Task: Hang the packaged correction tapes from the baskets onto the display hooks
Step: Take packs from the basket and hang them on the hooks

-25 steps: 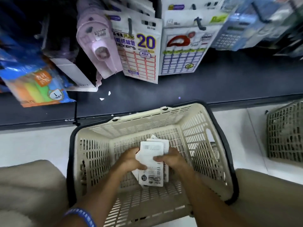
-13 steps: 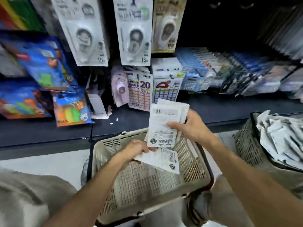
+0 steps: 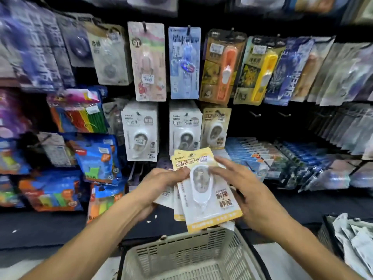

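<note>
Correction tape packs (image 3: 205,188) now face-up, lifted above basket (image 3: 181,249) — left hand (image 3: 161,182), right hand (image 3: 242,188) both gripping stack.

Two bare forearms, no sleeves; left hand (image 3: 161,181), right hand (image 3: 242,188)

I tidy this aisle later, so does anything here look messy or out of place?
Small white scraps lie on the dark shelf below the left hand. The stack of correction tapes in both hands is fanned unevenly.
</note>
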Demonstrator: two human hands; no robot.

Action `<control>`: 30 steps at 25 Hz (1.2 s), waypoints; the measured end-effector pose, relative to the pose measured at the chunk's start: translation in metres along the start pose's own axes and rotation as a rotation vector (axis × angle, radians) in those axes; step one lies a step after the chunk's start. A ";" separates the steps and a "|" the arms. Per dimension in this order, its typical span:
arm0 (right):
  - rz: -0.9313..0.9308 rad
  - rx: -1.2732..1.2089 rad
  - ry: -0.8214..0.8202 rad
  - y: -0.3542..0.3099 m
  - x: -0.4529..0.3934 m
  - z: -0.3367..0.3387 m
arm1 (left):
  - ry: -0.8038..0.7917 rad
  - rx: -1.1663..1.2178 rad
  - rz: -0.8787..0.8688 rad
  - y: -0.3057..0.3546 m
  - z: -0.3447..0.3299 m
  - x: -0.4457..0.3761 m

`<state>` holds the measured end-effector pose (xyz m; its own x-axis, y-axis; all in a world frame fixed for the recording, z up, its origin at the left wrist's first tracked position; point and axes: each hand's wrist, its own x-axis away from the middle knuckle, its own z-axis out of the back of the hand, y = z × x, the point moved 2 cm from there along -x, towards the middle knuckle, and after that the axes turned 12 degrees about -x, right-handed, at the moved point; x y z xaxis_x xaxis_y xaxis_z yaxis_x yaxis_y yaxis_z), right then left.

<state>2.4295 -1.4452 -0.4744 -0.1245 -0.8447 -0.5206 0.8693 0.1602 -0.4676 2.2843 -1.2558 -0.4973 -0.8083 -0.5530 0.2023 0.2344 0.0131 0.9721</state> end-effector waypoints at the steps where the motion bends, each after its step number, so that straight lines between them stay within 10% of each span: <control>1: -0.205 -0.289 0.066 0.006 -0.008 0.007 | 0.048 -0.011 -0.036 0.006 0.004 -0.004; 4: -0.549 -0.957 0.084 0.022 -0.036 0.014 | 0.114 -0.052 -0.148 0.027 0.004 -0.018; 11: -0.652 -1.215 0.412 0.073 -0.064 0.012 | 0.172 -0.193 -0.250 0.045 0.000 -0.049; 18: -0.745 -0.774 0.478 0.106 -0.084 0.013 | 0.255 -0.320 -0.319 0.055 0.015 -0.040; 23: -0.918 -0.953 0.644 0.105 -0.077 0.011 | 0.324 -0.273 -0.310 0.050 0.026 -0.039; 30: -0.660 -0.777 0.267 0.050 -0.068 -0.020 | 0.301 -0.240 -0.327 0.054 0.013 -0.027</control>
<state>2.4721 -1.3699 -0.4767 -0.6451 -0.7585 -0.0923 0.0572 0.0726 -0.9957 2.3120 -1.2290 -0.4491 -0.6768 -0.7123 -0.1860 0.1413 -0.3736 0.9168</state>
